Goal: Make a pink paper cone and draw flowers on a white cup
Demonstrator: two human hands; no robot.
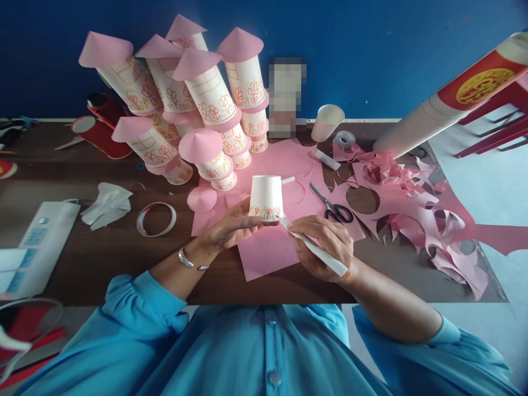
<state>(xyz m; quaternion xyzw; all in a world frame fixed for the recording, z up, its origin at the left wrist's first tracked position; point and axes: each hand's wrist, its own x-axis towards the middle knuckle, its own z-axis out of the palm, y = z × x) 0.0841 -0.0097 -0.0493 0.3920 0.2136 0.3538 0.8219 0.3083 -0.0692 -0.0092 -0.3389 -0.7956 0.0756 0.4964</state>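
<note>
My left hand [236, 224] is closed around a white paper cup [266, 192], held upside down with its rim low. Red flower drawings run along the cup's lower band; its upper part is plain white. In my right hand [324, 245] is a white marker pen [319, 254] with an orange end, gripped like a pencil. The pen's tip meets or nearly meets the cup's lower right edge. Pink paper sheets [268, 256] lie beneath both hands. Just beyond my right hand are black-handled scissors [332, 206], their blades slightly apart.
Decorated paper-cup towers [210, 93] with pink cone roofs crowd the back left. Pink paper scraps [412, 203] spread across the right, near a tall cup stack [421, 129]. A tape roll [155, 219] and crumpled tissue [107, 205] lie left. A glue stick [327, 159] is behind the scissors.
</note>
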